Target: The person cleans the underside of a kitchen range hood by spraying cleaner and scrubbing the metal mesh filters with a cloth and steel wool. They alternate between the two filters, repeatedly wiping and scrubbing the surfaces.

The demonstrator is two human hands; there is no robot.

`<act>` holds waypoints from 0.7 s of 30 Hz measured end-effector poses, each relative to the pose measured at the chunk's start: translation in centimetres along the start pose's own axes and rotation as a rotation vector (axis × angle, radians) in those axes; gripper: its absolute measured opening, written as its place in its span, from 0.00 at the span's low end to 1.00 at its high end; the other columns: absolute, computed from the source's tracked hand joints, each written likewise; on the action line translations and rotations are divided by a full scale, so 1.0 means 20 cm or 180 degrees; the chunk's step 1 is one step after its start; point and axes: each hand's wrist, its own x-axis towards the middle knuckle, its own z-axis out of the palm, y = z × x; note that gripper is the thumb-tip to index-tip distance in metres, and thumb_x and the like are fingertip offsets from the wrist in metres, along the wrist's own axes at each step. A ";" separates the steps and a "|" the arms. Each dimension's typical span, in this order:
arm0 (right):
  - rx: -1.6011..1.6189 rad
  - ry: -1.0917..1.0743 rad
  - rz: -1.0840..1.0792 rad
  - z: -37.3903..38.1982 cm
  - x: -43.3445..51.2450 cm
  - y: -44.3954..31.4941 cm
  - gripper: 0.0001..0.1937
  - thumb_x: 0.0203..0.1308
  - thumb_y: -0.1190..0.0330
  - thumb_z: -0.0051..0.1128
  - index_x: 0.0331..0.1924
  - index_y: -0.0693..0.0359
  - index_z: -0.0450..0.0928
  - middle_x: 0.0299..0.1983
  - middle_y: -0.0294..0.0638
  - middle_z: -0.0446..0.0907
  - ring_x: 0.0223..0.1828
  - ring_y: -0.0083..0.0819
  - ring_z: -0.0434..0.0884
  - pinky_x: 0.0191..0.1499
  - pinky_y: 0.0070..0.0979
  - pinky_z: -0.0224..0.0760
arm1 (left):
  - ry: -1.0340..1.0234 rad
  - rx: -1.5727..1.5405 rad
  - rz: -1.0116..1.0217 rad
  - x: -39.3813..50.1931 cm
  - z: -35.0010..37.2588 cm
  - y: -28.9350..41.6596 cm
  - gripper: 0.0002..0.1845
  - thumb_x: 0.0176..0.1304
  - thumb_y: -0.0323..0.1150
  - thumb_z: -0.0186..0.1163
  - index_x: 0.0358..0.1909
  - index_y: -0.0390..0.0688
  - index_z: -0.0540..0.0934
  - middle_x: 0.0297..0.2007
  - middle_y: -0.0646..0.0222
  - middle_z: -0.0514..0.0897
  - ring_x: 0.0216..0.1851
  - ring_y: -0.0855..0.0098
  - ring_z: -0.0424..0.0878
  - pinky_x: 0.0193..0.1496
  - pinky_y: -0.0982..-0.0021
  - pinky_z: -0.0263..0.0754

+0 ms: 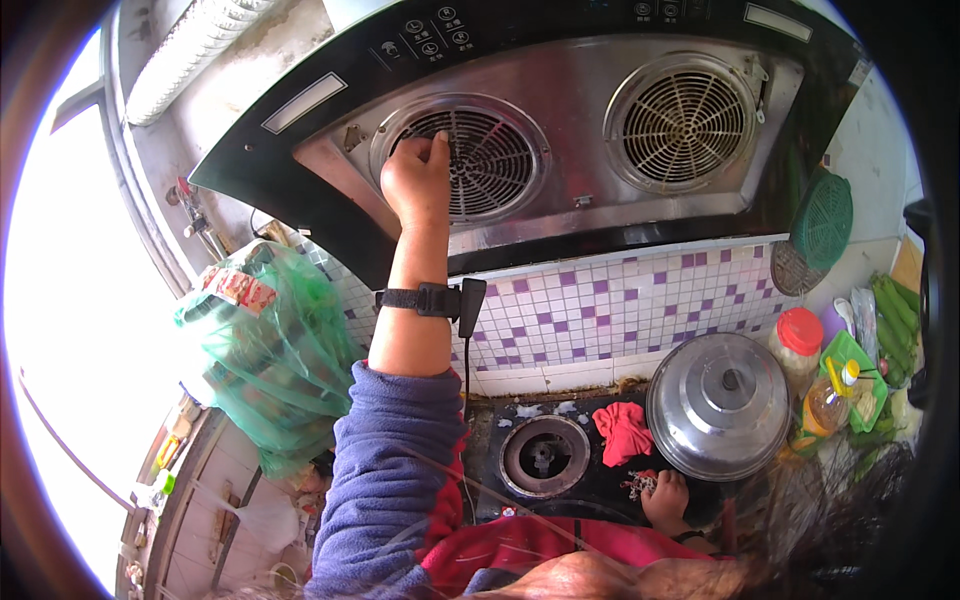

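My left hand (pixel 416 176) is raised to the round fan grille (pixel 487 161) on the left of a range hood (pixel 570 90). Its fingers are curled against the bars and the thumb points up; whether they grip anything is hidden. Low at the right, my right hand (pixel 666 499) rests by the black cooktop (pixel 517 431), with a red and white scouring mesh (pixel 640 482) sticking out between thumb and fingers. A crumpled red cloth (pixel 622 433) lies just beyond it, beside a gas burner (pixel 544 456) with whitish foam patches behind.
A large steel lid (pixel 720 409) covers the cooktop's right side. Farther right stand a red-capped jar (pixel 796 337), an oil bottle (pixel 829 401) and a green basket (pixel 862 375). A bulging green plastic bag (pixel 277 360) sits at left by the window. Another grille (pixel 684 124) is on the hood.
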 end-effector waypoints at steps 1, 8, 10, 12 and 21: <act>0.0017 -0.0022 -0.0020 0.00 0.00 0.00 0.20 0.42 0.61 0.68 0.37 0.60 0.71 0.38 0.47 0.76 0.46 0.49 0.78 0.49 0.45 0.73 | -0.0018 -0.0028 -0.0017 0.01 0.00 0.00 0.17 0.60 0.45 0.71 0.31 0.39 0.87 0.25 0.63 0.87 0.26 0.68 0.85 0.37 0.67 0.78; 0.0001 0.0031 -0.0065 0.00 0.00 0.01 0.20 0.42 0.61 0.68 0.37 0.60 0.71 0.39 0.47 0.76 0.47 0.50 0.77 0.49 0.45 0.73 | 0.0142 -0.0278 -0.0354 -0.02 0.00 -0.02 0.17 0.61 0.45 0.70 0.31 0.38 0.87 0.23 0.65 0.86 0.25 0.70 0.83 0.36 0.69 0.77; -0.0011 0.0046 -0.0073 0.00 0.00 0.01 0.20 0.42 0.61 0.68 0.37 0.60 0.71 0.39 0.48 0.76 0.47 0.50 0.77 0.49 0.45 0.73 | 0.0147 -0.0317 -0.0347 -0.01 0.01 -0.02 0.17 0.61 0.45 0.70 0.31 0.38 0.87 0.22 0.65 0.86 0.25 0.70 0.83 0.36 0.69 0.77; -0.0015 0.0019 -0.0092 0.00 0.00 0.01 0.20 0.43 0.61 0.68 0.37 0.60 0.71 0.39 0.48 0.76 0.48 0.50 0.77 0.49 0.45 0.73 | 0.0045 -0.0193 -0.0193 -0.01 0.02 -0.01 0.17 0.61 0.44 0.70 0.31 0.37 0.87 0.22 0.65 0.86 0.25 0.70 0.83 0.36 0.69 0.77; -0.0004 -0.0054 -0.0033 -0.01 0.01 0.00 0.20 0.43 0.61 0.68 0.37 0.60 0.71 0.39 0.48 0.76 0.48 0.50 0.77 0.49 0.45 0.73 | 0.0015 -0.0165 -0.0414 -0.01 -0.02 -0.03 0.15 0.59 0.43 0.70 0.30 0.38 0.87 0.25 0.58 0.86 0.27 0.58 0.85 0.37 0.62 0.78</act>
